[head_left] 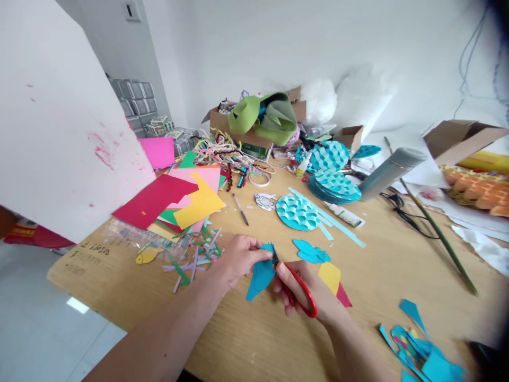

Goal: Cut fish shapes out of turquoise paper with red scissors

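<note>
Two hands: both closed on something; left hand (244, 257) pinches the blue paper (260, 281) between thumb and fingers, right hand (296, 286) grips the red-handled scissors (305, 291) by the loops.
Blue paper: over the table, just below the left fingertips, its long axis running roughly from 1 to 7 o'clock, the narrow end low.
Scissors: handles toward 5 o'clock, blades toward 11, meeting the paper's upper right edge; how far the blades are parted is too small to tell.
Nearer hand: the left, touching the paper from 10 o'clock; the right lies at 3, and whether its fingers touch the sheet I cannot tell.
In the way: left thumb, just beside the blades at 9 o'clock.
Blue cut-out: flat at 1 o'clock from the right hand, near it (310, 251).
Yellow scrap: at 2 o'clock, close by the right wrist (330, 276), with a dark red scrap (343, 295) at its 5 o'clock.
Textured disc: at 12 o'clock from the right hand, farther off (297, 213).
Paper strips: tangled at 9 o'clock from the left hand (194, 261).
Blue offcuts: heaped at 4 o'clock, well apart from both hands (439, 366).
</note>
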Available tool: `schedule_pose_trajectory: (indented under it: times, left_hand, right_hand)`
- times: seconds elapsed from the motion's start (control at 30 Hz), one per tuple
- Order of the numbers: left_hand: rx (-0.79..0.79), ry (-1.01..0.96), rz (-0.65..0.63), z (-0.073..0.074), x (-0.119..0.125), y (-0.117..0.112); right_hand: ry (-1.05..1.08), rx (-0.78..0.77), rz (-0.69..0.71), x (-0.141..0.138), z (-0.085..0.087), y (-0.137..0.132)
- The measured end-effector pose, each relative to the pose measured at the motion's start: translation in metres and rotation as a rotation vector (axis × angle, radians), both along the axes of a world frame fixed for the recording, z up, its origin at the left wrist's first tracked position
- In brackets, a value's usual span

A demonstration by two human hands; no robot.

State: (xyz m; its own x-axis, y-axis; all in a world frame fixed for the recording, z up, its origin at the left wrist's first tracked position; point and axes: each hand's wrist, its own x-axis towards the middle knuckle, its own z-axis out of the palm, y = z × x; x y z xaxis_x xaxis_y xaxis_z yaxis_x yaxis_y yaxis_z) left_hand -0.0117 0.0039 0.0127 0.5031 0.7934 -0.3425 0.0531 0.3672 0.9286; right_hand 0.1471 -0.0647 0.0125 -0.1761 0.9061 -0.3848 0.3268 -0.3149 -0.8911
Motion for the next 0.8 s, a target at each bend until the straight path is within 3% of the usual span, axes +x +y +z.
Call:
schedule_pose_trajectory:
  times: [0.43, 0.8]
  left_hand:
    - [-0.078, -0.064, -0.008, -0.0034, -0.0010, -0.0004]
    - [-0.053, -0.045, -0.017, -0.0066, -0.0013, 0.0016]
  right_hand:
    - [0.010, 0.026, 0.046, -0.0004, 0.0035, -0.0008]
    - [-0.046, -0.007, 0.023, -0.0023, 0.0085, -0.0004]
